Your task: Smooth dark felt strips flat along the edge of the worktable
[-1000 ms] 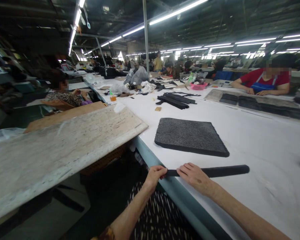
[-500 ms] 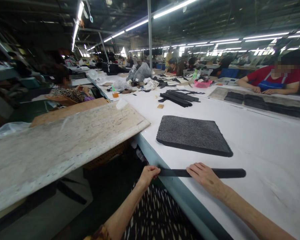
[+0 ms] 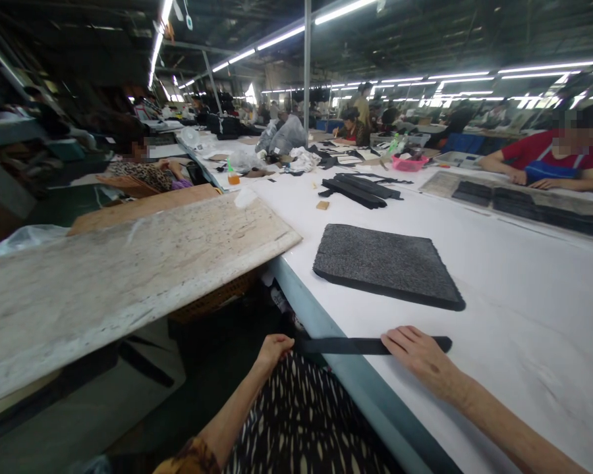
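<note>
A long black strip point(image 3: 350, 345) lies across the table edge, its left part sticking out past the edge. My left hand point(image 3: 273, 349) pinches the strip's left end, off the table and above my patterned clothing. My right hand point(image 3: 415, 349) lies flat over the strip near its right end, fingers close together and pressing it on the white tabletop. The rounded right tip shows just beyond the hand. Behind the strip lies a stack of dark grey rectangular pieces point(image 3: 388, 264) with a fuzzy top.
To the left, a worn pale board point(image 3: 143, 263) overlaps the table corner. Farther back are black strips point(image 3: 358, 189), a small tan block point(image 3: 323, 205), a pink basket point(image 3: 409, 162) and an orange bottle point(image 3: 232, 176). A person in red point(image 3: 548, 164) sits at the right.
The strip has slid left with my left hand, so more of it sticks out past the table edge. Less shows beyond my right hand, which has shifted only slightly.
</note>
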A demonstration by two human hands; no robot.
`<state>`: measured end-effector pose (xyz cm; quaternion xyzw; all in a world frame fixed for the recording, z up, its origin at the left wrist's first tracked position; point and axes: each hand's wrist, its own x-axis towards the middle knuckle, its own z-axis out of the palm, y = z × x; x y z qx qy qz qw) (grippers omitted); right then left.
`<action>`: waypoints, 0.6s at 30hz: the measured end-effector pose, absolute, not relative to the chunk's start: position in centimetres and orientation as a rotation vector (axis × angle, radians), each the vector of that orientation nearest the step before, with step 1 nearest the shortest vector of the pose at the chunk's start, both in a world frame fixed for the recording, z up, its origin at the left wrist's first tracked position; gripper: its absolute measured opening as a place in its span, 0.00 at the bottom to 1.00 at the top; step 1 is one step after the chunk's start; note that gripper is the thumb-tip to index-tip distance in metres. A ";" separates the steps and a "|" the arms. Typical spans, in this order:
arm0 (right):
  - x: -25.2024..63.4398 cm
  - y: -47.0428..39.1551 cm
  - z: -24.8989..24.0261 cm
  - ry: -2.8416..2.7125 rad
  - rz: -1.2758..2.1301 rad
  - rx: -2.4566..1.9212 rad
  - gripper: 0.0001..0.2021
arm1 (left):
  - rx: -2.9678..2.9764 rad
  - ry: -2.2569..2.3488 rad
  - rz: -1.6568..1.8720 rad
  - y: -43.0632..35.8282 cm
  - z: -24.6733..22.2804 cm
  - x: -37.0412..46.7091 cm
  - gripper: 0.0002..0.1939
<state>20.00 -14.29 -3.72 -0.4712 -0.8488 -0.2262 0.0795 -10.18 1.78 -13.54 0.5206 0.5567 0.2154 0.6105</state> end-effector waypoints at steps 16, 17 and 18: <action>15.5 -11.7 -3.6 -2.649 -0.634 -1.397 0.10 | 1.272 1.446 0.517 1.7 -13.3 -11.4 0.13; 15.5 -11.7 -3.6 -2.648 -0.639 -1.396 0.10 | 1.303 1.404 0.540 1.5 -12.3 -10.6 0.13; 15.5 -11.8 -3.6 -2.650 -0.645 -1.400 0.10 | 1.344 1.336 0.556 1.2 -11.3 -9.5 0.13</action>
